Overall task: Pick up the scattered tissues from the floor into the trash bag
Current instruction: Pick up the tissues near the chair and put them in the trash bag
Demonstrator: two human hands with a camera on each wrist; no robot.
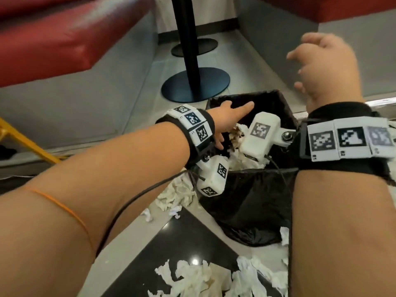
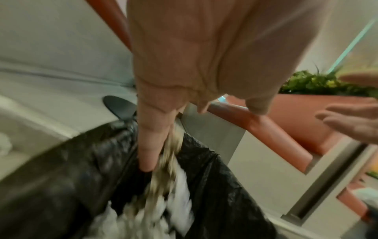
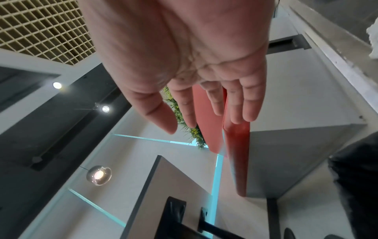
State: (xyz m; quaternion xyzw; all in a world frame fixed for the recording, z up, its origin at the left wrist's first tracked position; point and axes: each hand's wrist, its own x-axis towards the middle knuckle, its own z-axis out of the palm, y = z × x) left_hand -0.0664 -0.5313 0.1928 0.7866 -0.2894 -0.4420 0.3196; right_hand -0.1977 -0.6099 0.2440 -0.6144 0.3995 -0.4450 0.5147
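Note:
The black trash bag (image 1: 246,200) stands open on the floor, with white tissues (image 1: 237,161) inside. My left hand (image 1: 231,116) reaches over its mouth with straight fingers. A brown-stained tissue (image 1: 235,133) lies just under that hand; in the left wrist view this stained tissue (image 2: 169,169) is a blurred streak below the fingers (image 2: 149,145), over the bag (image 2: 214,177). My right hand (image 1: 321,61) is raised above and right of the bag, and its palm (image 3: 204,105) is bare with fingers spread. Crumpled tissues (image 1: 177,194) lie left of the bag, and more tissues (image 1: 203,277) lie near me.
A black table post with a round base (image 1: 195,84) stands just behind the bag. Red padded benches (image 1: 53,39) on grey plinths flank the aisle. A yellow metal frame (image 1: 25,140) sits at the left edge. A planter (image 2: 317,84) shows in the left wrist view.

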